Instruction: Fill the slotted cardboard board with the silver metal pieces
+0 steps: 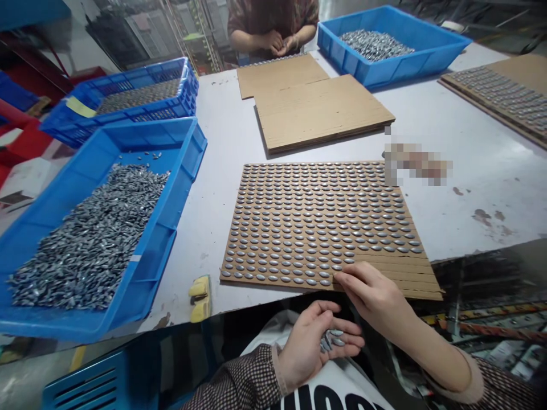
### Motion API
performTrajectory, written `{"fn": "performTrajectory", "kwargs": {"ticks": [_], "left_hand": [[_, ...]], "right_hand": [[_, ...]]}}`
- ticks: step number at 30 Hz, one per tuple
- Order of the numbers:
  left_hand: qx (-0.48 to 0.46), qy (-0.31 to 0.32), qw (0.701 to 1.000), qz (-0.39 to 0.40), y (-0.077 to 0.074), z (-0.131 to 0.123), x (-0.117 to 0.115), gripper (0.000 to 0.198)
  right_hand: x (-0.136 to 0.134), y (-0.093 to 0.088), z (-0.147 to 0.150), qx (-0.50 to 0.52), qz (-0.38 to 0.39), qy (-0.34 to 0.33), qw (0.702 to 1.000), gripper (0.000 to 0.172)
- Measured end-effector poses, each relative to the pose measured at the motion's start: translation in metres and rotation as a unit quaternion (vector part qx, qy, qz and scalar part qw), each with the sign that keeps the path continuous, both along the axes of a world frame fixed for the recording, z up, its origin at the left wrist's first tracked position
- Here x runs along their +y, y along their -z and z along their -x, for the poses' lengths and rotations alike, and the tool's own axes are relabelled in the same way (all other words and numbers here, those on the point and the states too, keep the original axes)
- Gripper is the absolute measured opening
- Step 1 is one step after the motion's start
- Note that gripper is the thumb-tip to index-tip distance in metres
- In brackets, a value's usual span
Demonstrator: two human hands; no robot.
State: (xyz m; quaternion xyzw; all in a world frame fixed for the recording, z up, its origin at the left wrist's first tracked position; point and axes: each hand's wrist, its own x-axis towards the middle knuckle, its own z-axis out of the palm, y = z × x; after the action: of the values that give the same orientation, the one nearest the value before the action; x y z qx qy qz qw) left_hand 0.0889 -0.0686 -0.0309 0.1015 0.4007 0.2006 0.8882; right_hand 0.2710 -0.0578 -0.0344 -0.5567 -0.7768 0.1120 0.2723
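My left hand (314,341) is cupped palm up near my lap and holds several small grey spindle-shaped metal pieces (332,340), like fishing sinkers. My right hand (376,293) reaches to the near edge of a cardboard sheet (397,272), thumb and fingers pinched together beside the last piece of the nearest row. Whatever lies between those fingertips is hidden. Rows of the same grey pieces (299,222) cover most of the sheet; bare ridged cardboard shows at its near right corner.
Left of the sheet stands a blue tray (171,228) heaped with grey pieces, with a blue crate (190,85) behind. Stacked cardboard (320,114), another blue tray (410,65) and a filled sheet (504,91) lie farther off. A yellow object (200,299) sits at the table edge. Another person's hands (282,44) work opposite.
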Motion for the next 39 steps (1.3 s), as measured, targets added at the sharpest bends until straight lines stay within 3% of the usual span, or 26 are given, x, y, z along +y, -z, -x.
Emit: {"fn": "performTrajectory", "kwargs": {"ticks": [6,9,12,18,23,30,36,39], "left_hand": [[0.008,0.02,0.999,-0.038,0.001,0.001,-0.001,0.039],[0.04,-0.016,0.996,-0.076,0.003,0.001,-0.001,0.041],[0.063,-0.051,0.995,-0.057,0.003,0.0,0.0,0.041],[0.034,-0.054,0.997,-0.033,0.003,-0.002,0.0,0.04],[0.017,-0.061,0.997,-0.034,0.003,-0.004,-0.001,0.034],[0.028,-0.06,0.997,-0.033,0.0,-0.008,0.0,0.033],[0.004,-0.057,0.998,-0.025,-0.005,-0.013,0.003,0.029],[0.004,-0.042,0.999,-0.001,-0.006,-0.013,0.005,0.03]], "right_hand": [[-0.002,-0.004,-0.003,0.037,0.001,-0.007,0.999,0.026],[-0.01,-0.008,-0.006,0.093,0.017,0.003,0.996,0.026],[-0.021,-0.014,-0.008,0.151,0.069,0.009,0.986,0.022],[-0.042,-0.017,0.0,0.213,0.144,-0.031,0.966,0.022],[-0.048,-0.009,0.009,0.244,0.141,0.015,0.959,0.016],[-0.056,0.0,0.011,0.238,0.118,0.02,0.964,0.025],[-0.062,0.006,0.015,0.183,0.001,0.054,0.982,0.036],[-0.059,0.004,0.011,0.182,-0.013,0.083,0.98,0.03]]}}
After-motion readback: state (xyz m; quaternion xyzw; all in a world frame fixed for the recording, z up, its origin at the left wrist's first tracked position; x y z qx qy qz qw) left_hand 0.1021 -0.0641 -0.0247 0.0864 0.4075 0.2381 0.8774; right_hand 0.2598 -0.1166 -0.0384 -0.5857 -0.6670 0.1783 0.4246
